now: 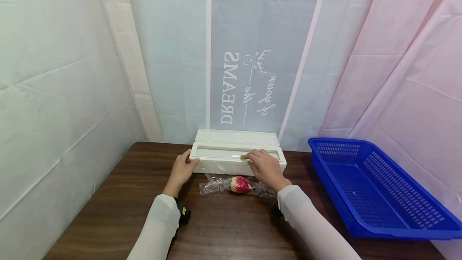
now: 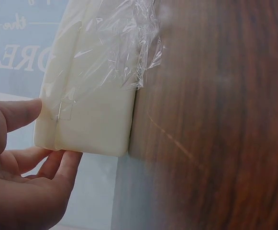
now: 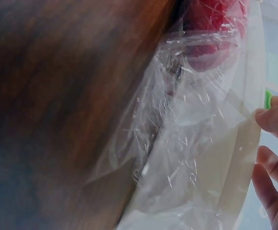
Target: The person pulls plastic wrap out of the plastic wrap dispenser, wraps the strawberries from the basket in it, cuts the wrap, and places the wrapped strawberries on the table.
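Note:
A long white cling film dispenser box (image 1: pixel 220 166) lies along the back of the table, its lid (image 1: pixel 236 136) raised behind it. My left hand (image 1: pixel 182 170) grips the box's left end, thumb at the front edge and fingers against the end in the left wrist view. Near the right end, my right hand (image 1: pixel 265 167) pinches a small green slide cutter (image 3: pixel 268 98) on the top edge. Clear cling film (image 2: pixel 110 52) hangs down the box's front onto the table. On the film in front of the box lies a red and cream fruit-like item (image 1: pixel 240 184), its exact kind unclear.
A blue plastic basket (image 1: pixel 361 228) with perforated walls stands on the right of the brown wooden table (image 1: pixel 223 228). Behind the table hangs a printed cloth (image 1: pixel 265 23); pale cloths flank both sides. A black wrist camera (image 1: pixel 185 214) sits at the left cuff.

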The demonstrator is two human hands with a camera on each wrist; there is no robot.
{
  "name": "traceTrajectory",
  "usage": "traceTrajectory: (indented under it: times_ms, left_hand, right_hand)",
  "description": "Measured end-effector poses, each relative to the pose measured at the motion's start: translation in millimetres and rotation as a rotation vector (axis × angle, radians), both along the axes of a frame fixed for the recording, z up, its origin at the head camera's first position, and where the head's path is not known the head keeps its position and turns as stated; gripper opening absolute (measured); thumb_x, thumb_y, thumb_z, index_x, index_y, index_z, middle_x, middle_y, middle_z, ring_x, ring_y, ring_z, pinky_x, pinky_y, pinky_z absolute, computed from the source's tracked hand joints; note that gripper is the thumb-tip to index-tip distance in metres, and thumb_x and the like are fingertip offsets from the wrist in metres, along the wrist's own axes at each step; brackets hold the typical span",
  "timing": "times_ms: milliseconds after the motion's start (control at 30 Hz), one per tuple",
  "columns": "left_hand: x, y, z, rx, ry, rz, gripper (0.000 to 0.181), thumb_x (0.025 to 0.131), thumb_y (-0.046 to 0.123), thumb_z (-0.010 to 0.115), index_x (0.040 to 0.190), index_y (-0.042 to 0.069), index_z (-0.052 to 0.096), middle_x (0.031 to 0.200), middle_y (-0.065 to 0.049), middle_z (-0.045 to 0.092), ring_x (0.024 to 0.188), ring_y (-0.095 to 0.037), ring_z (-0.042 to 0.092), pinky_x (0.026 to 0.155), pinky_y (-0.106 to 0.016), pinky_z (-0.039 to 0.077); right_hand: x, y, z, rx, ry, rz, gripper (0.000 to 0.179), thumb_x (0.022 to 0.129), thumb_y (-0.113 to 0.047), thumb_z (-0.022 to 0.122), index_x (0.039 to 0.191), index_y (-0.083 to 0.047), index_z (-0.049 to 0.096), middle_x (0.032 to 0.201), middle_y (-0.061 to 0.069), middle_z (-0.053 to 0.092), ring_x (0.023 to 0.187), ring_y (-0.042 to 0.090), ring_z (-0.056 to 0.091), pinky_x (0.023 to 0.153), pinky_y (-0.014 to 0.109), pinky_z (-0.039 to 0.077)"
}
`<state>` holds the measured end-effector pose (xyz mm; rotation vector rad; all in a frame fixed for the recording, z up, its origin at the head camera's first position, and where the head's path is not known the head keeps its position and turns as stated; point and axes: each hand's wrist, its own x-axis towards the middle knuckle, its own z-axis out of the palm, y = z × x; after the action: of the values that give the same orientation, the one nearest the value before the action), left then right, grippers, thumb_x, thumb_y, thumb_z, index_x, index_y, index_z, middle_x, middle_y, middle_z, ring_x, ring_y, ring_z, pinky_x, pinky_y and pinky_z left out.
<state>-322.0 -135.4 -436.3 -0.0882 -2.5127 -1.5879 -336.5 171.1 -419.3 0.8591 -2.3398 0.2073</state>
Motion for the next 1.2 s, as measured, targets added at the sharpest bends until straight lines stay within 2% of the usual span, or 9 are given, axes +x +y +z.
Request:
traceTrajectory:
  times_ms: [433,767,900,1000,1133,1200]
  left_hand:
    - [-4.0,-3.0,-3.0,-0.013,0.002,0.013,0.062,0.093,0.028,0.057,0.144,0.003,0.030,0.138,-0.026,0.033,0.123,-0.035,0.037,0.101,-0.051,0.039]
    - [-2.8,-3.6,-2.8,-0.007,-0.010,0.012,0.061,0.094,0.028,0.056,0.144,0.004,0.030,0.139,-0.025,0.032,0.124,-0.035,0.036,0.102,-0.050,0.038]
    - [-3.2,-3.9,-3.2,-0.004,-0.006,0.012,0.060,0.093,0.028,0.056,0.143,0.005,0.032,0.138,-0.025,0.033,0.123,-0.035,0.037,0.101,-0.051,0.039]
    - [-3.7,-3.5,-3.5,0.003,-0.009,0.004,0.060,0.093,0.028,0.056,0.143,0.005,0.032,0.138,-0.024,0.033,0.123,-0.034,0.038,0.101,-0.050,0.040]
    - [-3.2,-2.2,-3.0,0.013,-0.016,-0.004,0.062,0.093,0.029,0.057,0.144,0.005,0.031,0.139,-0.023,0.033,0.123,-0.034,0.038,0.101,-0.050,0.040]
    - [-2.4,-1.9,-2.5,0.013,-0.018,-0.003,0.062,0.093,0.029,0.057,0.144,0.005,0.031,0.139,-0.024,0.032,0.123,-0.034,0.039,0.100,-0.051,0.040]
  right_hand:
    - [-6.5,1,-1.5,0.033,-0.014,0.048,0.034,0.089,-0.017,0.060,0.119,-0.033,0.063,0.113,-0.013,0.064,0.093,0.009,0.054,0.057,0.032,0.052]
    - [-6.6,-2,0.0,0.097,0.001,0.071,0.041,0.090,-0.010,0.054,0.124,-0.033,0.060,0.114,-0.014,0.064,0.086,0.009,0.052,0.051,0.026,0.044]
    - [-6.0,-2,3.6,0.106,-0.044,0.069,0.040,0.089,-0.013,0.056,0.123,-0.033,0.060,0.114,-0.013,0.064,0.083,0.008,0.050,0.053,0.026,0.044]
    - [-3.9,-2,8.4,0.101,-0.107,0.030,0.040,0.087,-0.019,0.059,0.124,-0.032,0.059,0.114,-0.011,0.064,0.082,0.008,0.051,0.055,0.028,0.046]
    - [1.5,-7,16.1,0.022,-0.177,-0.039,0.038,0.085,-0.026,0.060,0.123,-0.027,0.060,0.112,-0.006,0.064,0.086,0.011,0.054,0.056,0.031,0.049]
    - [4.3,-12,19.4,-0.048,-0.200,-0.043,0.034,0.086,-0.026,0.062,0.120,-0.021,0.062,0.106,-0.003,0.064,0.086,0.012,0.055,0.059,0.032,0.051]
